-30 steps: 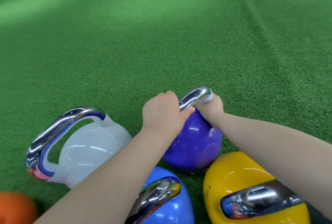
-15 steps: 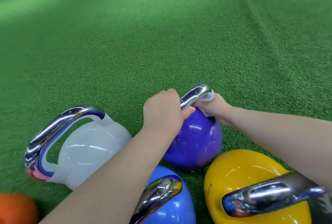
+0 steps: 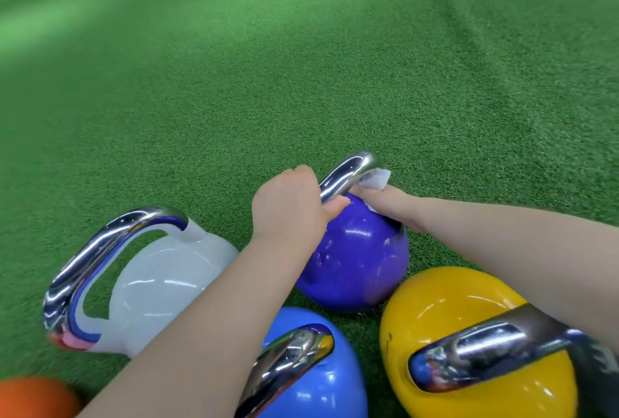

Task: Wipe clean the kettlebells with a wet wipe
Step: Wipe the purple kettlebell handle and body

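On turf, centre-near: purple kettlebell (image 3: pixel 355 256) stands upright, chrome handle (image 3: pixel 348 173) on top
Left hand: left hand (image 3: pixel 288 206) fingers clenched round the near part of the handle, steadying it
Right hand: right hand (image 3: pixel 388 206) pinches the wet wipe (image 3: pixel 376 179) against the far-right end of the handle, where it meets the body
Wipe: white, small, partly hidden by the handle and fingers
Others: white kettlebell (image 3: pixel 167 283) left, blue kettlebell (image 3: pixel 321 377) near centre, yellow kettlebell (image 3: pixel 459 327) near right, orange ball-like shape (image 3: pixel 33 397) near left corner, cut off
Ground: green turf (image 3: pixel 301 65)
Progress: judged mid-task; purple one being wiped at the handle base; cannot tell which of the rest are already clean
Left to do: likely finish the purple handle and body, then any unwiped bells
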A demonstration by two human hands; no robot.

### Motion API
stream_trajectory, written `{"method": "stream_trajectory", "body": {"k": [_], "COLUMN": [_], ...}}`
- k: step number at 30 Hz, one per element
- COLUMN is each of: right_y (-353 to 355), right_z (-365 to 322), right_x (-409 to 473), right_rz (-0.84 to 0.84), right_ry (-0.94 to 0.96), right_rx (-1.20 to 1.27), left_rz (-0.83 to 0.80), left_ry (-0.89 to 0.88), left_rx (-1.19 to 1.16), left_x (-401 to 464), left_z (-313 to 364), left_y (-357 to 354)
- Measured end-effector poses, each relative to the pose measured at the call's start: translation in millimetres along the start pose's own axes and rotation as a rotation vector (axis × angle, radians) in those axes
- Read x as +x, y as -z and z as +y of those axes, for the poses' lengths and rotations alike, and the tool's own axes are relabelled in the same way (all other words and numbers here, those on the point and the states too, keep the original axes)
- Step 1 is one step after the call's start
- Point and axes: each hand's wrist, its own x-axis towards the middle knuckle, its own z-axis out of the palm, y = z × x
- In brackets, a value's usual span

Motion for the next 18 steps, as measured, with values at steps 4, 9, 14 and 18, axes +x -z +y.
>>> {"method": "stream_trajectory", "body": {"k": [4, 9, 14, 18], "right_y": [1, 13, 13, -9], "right_z": [-8, -44, -81, -87], "right_x": [-2, -16, -42, -53], "right_rz": [0.074, 0.194, 0.107, 0.138], "right_ry": [0.181, 0.501, 0.693, 0.890], "right_rx": [0.043, -0.381, -1.110, -1.336], "left_rz": [-0.009, -0.014, -0.020, -0.041], "left_ry": [0.016, 0.034, 0.035, 0.023], "left_rx": [-0.008, -0.015, -0.004, -0.009], "left_x": [1, 0, -1, -2], "left_z": [0, 0, 1, 2], "left_y": [0, 0, 2, 3]}}
